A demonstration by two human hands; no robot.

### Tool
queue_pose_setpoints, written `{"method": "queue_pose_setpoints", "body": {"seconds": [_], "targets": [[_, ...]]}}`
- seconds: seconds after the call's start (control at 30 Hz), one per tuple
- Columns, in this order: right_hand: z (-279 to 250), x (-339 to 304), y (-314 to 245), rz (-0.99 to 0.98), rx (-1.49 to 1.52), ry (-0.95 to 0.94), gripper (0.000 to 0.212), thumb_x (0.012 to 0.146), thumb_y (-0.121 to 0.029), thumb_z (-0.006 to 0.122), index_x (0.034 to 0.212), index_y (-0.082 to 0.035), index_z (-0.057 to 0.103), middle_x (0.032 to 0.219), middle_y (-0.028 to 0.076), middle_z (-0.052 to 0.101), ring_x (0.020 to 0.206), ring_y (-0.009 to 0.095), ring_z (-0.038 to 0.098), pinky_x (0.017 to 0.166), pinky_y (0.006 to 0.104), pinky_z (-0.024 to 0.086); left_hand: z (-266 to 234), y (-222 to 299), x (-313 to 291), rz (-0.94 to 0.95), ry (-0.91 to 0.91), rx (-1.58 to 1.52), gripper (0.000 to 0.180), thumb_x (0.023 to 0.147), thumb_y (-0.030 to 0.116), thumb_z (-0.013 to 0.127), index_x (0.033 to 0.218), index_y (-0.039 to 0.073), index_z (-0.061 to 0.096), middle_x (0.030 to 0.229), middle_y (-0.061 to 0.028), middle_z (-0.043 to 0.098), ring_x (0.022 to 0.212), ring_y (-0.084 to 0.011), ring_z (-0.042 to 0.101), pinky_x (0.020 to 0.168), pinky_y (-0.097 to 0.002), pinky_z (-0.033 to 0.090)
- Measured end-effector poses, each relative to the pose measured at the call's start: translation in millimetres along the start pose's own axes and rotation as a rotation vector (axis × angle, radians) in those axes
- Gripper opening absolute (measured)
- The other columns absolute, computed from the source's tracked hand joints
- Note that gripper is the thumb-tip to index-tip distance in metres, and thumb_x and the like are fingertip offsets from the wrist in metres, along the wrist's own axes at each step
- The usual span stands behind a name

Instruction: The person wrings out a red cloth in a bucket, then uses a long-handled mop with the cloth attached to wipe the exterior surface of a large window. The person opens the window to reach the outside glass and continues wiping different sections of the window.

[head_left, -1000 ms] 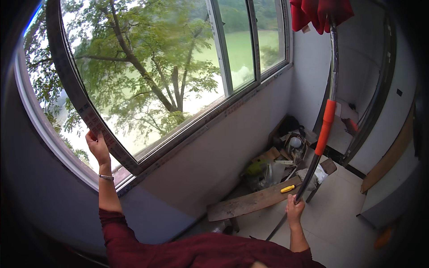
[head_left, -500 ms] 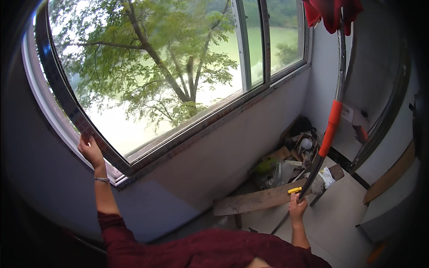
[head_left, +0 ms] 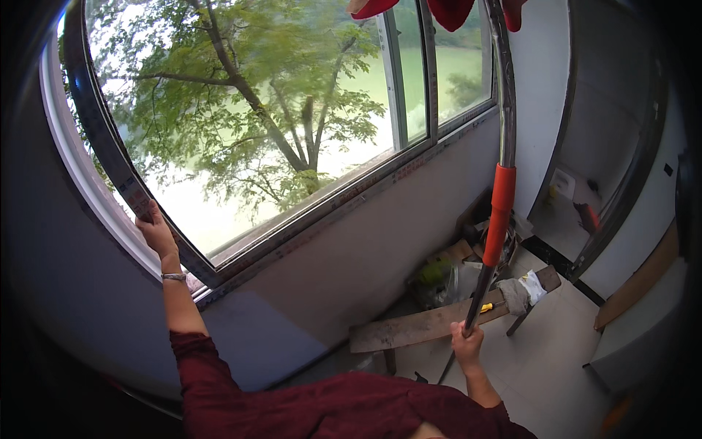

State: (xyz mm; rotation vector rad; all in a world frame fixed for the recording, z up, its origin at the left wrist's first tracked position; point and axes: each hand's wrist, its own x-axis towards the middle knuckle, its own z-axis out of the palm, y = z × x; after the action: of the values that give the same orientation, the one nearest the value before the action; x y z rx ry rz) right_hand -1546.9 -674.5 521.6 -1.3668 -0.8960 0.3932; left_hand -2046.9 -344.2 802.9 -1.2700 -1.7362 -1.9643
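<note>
At the window frame (head_left: 110,172), the left hand (head_left: 155,233) should stay braced, fingers curled on it, while the right hand (head_left: 468,342), clamped round the mop pole (head_left: 500,212), steers the red head steadily.

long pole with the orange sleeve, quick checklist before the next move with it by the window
1. Right hand gripped on the lower end of the long pole: ok.
2. Left hand braced on the window frame: ok.
3. Pole apart from the window glass: ok; it stands to the right of it.
4. Red head at the pole's top fully in sight: not ok, cut off by the picture's edge.
5. Floor near the feet free of obstacles: not ok, a wooden plank bench and clutter lie close.
</note>
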Motion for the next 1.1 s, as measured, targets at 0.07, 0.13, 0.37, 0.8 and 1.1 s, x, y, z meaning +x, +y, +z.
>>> {"method": "queue_pose_setpoints", "body": {"seconds": [0.07, 0.13, 0.37, 0.8, 1.1], "targets": [[-0.3, 0.8, -4.8, -0.068, -0.031, 0.003, 0.030, 0.083, -0.015, 0.060, 0.061, -0.009, 0.041, 0.047, -0.005, 0.039, 0.039, 0.004, 0.037, 0.037, 0.0198, 0.030, 7.4, -3.5, -2.6, 0.012, -0.010, -0.075, 0.062, 0.080, 0.050, 0.055, 0.108, -0.003, 0.041, 0.095, -0.0126, 0.056, 0.086, -0.0253, 0.055, 0.076, -0.0348, 0.042], [5.8, 4.0, -13.9, -0.075, -0.019, 0.020, 0.029, 0.082, -0.015, 0.061, 0.062, -0.008, 0.041, 0.048, -0.005, 0.039, 0.040, 0.004, 0.038, 0.037, 0.0204, 0.030, 16.3, -1.6, -5.3, 0.060, -0.020, -0.150, 0.061, 0.081, 0.050, 0.053, 0.109, -0.003, 0.040, 0.097, -0.0138, 0.056, 0.086, -0.0257, 0.054, 0.076, -0.0354, 0.042], [33.7, 16.7, -38.6, -0.034, 0.003, -0.006, 0.026, 0.078, -0.017, 0.067, 0.064, -0.005, 0.049, 0.052, -0.004, 0.034, 0.050, 0.005, 0.033, 0.044, 0.0241, 0.030, 31.9, 14.2, -13.4, 0.101, -0.088, -0.104, 0.065, 0.082, 0.048, 0.053, 0.113, -0.006, 0.036, 0.101, -0.0176, 0.054, 0.089, -0.0293, 0.054, 0.078, -0.0365, 0.042], [75.0, 8.7, -75.2, -0.140, 0.003, -0.077, 0.029, 0.077, -0.019, 0.067, 0.065, -0.005, 0.045, 0.050, 0.001, 0.037, 0.048, 0.008, 0.033, 0.043, 0.0260, 0.033, 3.8, 117.8, -133.2, 0.590, -0.275, -0.251, 0.042, 0.086, 0.015, 0.052, 0.121, -0.004, 0.039, 0.116, -0.0180, 0.049, 0.110, -0.0296, 0.045, 0.095, -0.0377, 0.034], [144.8, 4.8, -113.3, -0.228, 0.221, -0.326, 0.028, 0.079, -0.023, 0.066, 0.071, -0.004, 0.047, 0.051, 0.006, 0.047, 0.045, 0.012, 0.045, 0.046, 0.0277, 0.040, -31.8, 149.0, -133.7, 0.284, -0.157, -0.593, 0.037, 0.091, 0.018, 0.046, 0.122, -0.001, 0.040, 0.122, -0.0119, 0.045, 0.111, -0.0204, 0.044, 0.099, -0.0332, 0.029]]}}
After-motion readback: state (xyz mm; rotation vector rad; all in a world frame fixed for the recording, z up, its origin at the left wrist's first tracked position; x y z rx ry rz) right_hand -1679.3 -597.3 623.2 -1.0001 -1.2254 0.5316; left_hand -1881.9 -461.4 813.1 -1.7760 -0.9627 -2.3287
